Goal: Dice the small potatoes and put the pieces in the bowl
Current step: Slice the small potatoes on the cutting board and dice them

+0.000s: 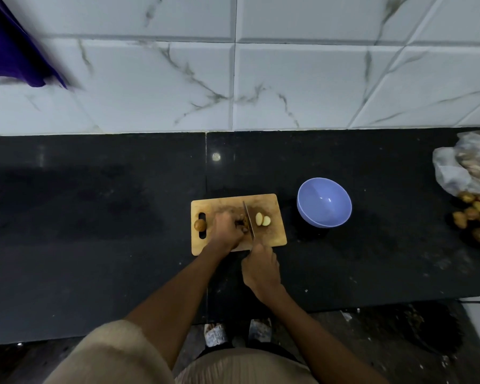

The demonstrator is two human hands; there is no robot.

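Observation:
A wooden cutting board (272,236) lies on the black counter. My left hand (224,228) holds a small brown potato (241,220) down on the board. My right hand (261,268) grips the handle of a knife (248,218), whose blade stands right beside that potato, on its right side. Two cut potato pieces (262,219) with pale faces lie to the right of the blade. A whole small potato (200,225) sits by the board's handle slot on the left. The lilac bowl (324,202) stands to the right of the board, and nothing shows inside it.
Several small potatoes (475,217) lie in a heap at the counter's right edge, below a crumpled plastic bag (466,167). A marbled tile wall (233,79) rises behind the counter. A purple cloth (9,45) hangs at the top left.

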